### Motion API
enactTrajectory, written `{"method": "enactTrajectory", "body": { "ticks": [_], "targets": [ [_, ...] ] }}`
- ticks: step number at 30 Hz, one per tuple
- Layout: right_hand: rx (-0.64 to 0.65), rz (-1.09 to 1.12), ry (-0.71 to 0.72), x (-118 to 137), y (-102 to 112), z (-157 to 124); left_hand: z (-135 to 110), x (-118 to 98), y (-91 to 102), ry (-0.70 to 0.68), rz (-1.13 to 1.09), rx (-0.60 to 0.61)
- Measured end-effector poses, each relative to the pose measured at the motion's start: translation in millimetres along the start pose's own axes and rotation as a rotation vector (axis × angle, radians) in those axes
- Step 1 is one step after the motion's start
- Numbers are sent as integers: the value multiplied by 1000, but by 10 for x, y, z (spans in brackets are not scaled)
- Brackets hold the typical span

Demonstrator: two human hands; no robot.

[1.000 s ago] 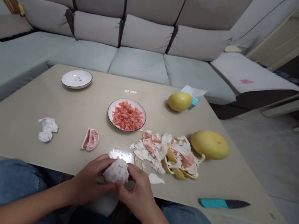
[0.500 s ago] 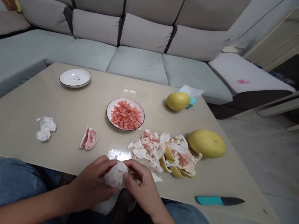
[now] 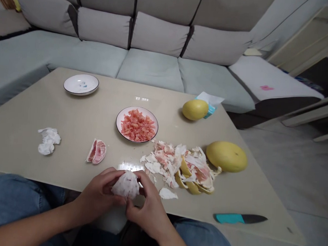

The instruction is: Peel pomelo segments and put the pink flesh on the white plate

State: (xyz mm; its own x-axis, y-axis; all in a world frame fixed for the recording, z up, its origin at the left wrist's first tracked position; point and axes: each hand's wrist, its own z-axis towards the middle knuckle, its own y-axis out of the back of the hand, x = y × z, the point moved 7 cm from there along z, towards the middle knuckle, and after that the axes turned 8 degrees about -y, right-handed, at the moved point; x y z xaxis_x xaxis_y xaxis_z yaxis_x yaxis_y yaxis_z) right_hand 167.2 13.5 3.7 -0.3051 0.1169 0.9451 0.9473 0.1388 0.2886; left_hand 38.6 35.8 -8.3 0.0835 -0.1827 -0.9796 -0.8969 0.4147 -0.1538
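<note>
Between my two hands, over the table's near edge, is a peeled piece of pomelo (image 3: 126,185) covered in white pith. My left hand (image 3: 99,196) wraps round its left side. With fingers and thumb, my right hand (image 3: 148,206) grips its right side. Pink pomelo segments (image 3: 96,151) lie on the table beyond my left hand. Farther off, a plate (image 3: 117,130) with a dark rim carries a heap of pink pomelo pulp (image 3: 138,125). Scraps of membrane and yellow peel (image 3: 185,170) form a pile right of my hands, and a loose piece of pith (image 3: 168,193) lies near my right hand.
A knife (image 3: 240,218) with a turquoise handle lies at the table's near right. Two whole pomelos (image 3: 226,156) sit on the right side, the farther one beside a tissue pack (image 3: 211,105). Crumpled tissue (image 3: 49,141) and a second plate (image 3: 81,84) are on the left.
The pomelo piece has been turned in my hands and raised slightly. My right thumb has moved down to its lower edge, and the loose pith by my right hand shows more fully.
</note>
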Motion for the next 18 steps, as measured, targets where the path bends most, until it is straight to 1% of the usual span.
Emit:
{"method": "enactTrajectory", "body": {
  "ticks": [3,5,8,11,14,18],
  "targets": [
    [17,39,15,-24,-46,3,20,-33,-28,14,-112,5],
    [15,48,22,-23,-36,7,27,-48,-49,38,-167,20],
    [53,23,28,18,5,13,23,-38,-66,76,-200,47],
    [90,-15,-1,49,50,17,14,-9,-61,91,-202,65],
    [54,-56,-23,52,77,21,12,6,-62,86,-190,76],
    [14,-106,28,82,46,11,22,4,-65,60,-179,76]
  ]
}}
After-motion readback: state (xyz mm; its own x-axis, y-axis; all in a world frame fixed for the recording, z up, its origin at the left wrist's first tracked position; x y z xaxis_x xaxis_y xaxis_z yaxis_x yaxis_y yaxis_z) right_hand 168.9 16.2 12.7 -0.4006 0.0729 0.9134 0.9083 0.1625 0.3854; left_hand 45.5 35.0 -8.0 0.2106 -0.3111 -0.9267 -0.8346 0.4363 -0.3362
